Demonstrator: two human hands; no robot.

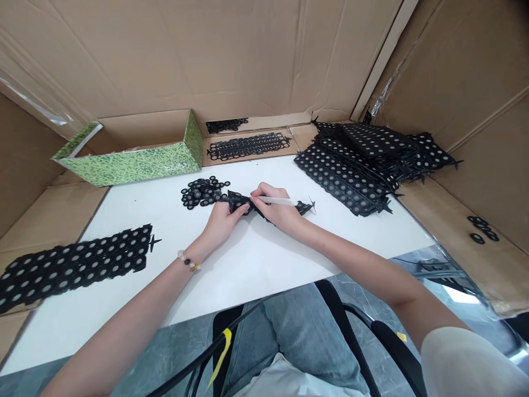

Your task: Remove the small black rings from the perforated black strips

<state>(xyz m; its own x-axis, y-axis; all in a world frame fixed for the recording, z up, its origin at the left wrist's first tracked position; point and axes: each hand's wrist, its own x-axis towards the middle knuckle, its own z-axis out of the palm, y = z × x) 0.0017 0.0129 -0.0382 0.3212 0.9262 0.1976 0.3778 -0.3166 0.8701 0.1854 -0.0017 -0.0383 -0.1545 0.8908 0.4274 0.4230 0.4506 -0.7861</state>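
Note:
Near the middle of the white table, my left hand (225, 223) is closed on a bunched black sheet of moulded rings (235, 197), thumb on top. My right hand (279, 209) grips a slim white pen-like tool (275, 200) whose tip points left at the sheet. Part of the black sheet sticks out to the right beyond that hand, ending in a spiky tip. Just behind my left hand lies a loose pile of small black rings (202, 191). My fingers hide much of the held sheet.
A stack of black perforated sheets (355, 160) lies at back right, and another dotted sheet (78, 264) at left. A green-patterned box (144, 165) stands at back left beside an open-holed black sheet (250, 146). Several rings (477, 238) lie on cardboard at right. Cardboard walls enclose the table.

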